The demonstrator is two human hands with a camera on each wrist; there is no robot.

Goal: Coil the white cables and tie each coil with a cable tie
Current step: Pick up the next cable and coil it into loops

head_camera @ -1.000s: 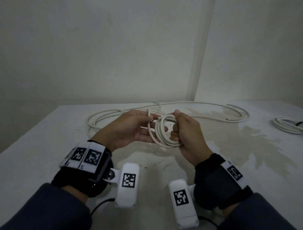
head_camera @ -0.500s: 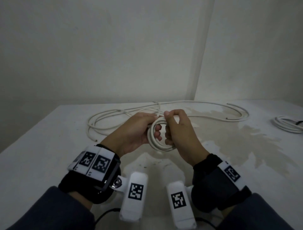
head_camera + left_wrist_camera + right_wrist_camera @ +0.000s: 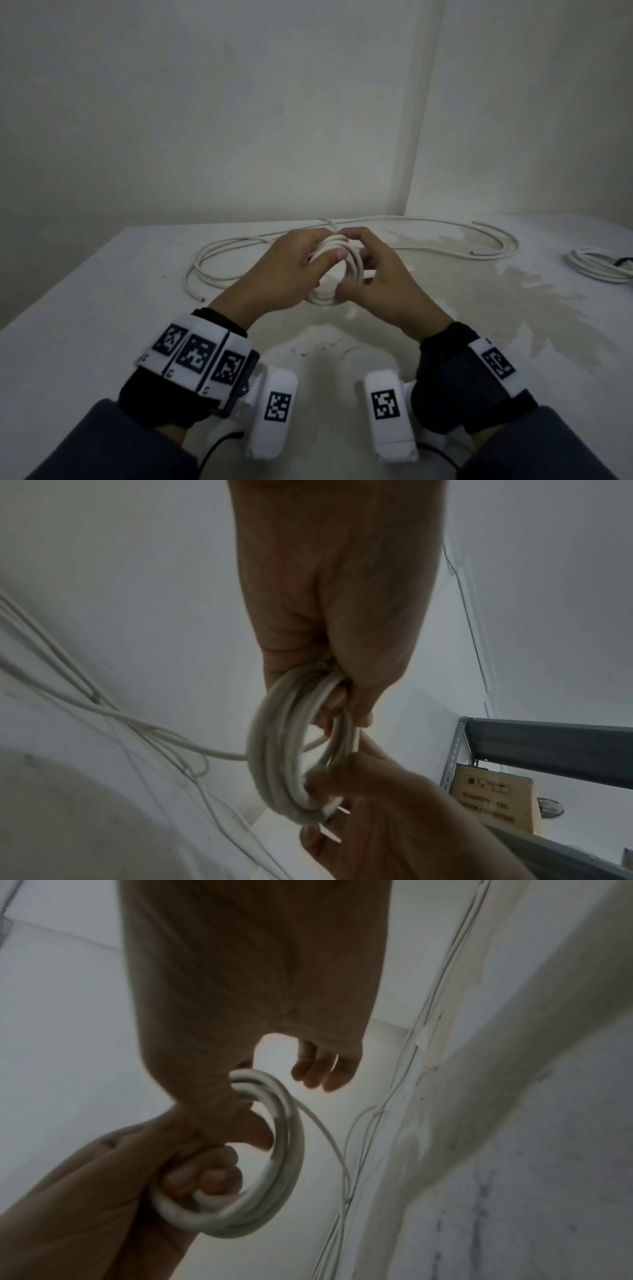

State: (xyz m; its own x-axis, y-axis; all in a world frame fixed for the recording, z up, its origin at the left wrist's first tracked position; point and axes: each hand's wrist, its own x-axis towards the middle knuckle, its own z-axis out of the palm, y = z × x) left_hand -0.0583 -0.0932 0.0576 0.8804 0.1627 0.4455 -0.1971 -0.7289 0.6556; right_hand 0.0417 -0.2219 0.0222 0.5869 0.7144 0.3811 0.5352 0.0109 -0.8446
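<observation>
A small coil of white cable (image 3: 352,263) hangs between both hands above the white table (image 3: 102,308). My left hand (image 3: 284,274) grips its left side, thumb laid across the loops; in the left wrist view the fingers curl round the coil (image 3: 274,750). My right hand (image 3: 383,277) pinches the right side. In the right wrist view its thumb passes through the coil (image 3: 291,1139) while the other fingers (image 3: 318,1069) curl free. Thin white strip ends (image 3: 330,834), seemingly a cable tie, stick out at the right hand's fingers (image 3: 394,818). A tail runs from the coil to the table.
Loose white cable (image 3: 219,253) loops on the table behind the hands, and a long strand (image 3: 496,240) curves to the right. Another white coil (image 3: 596,267) lies at the far right edge. Walls close the back; a metal shelf (image 3: 548,742) holds a cardboard box (image 3: 489,796).
Both hands have closed in on the coil and moved slightly away from me. The left hand has rolled over the coil's top, so it now hides most of the loops.
</observation>
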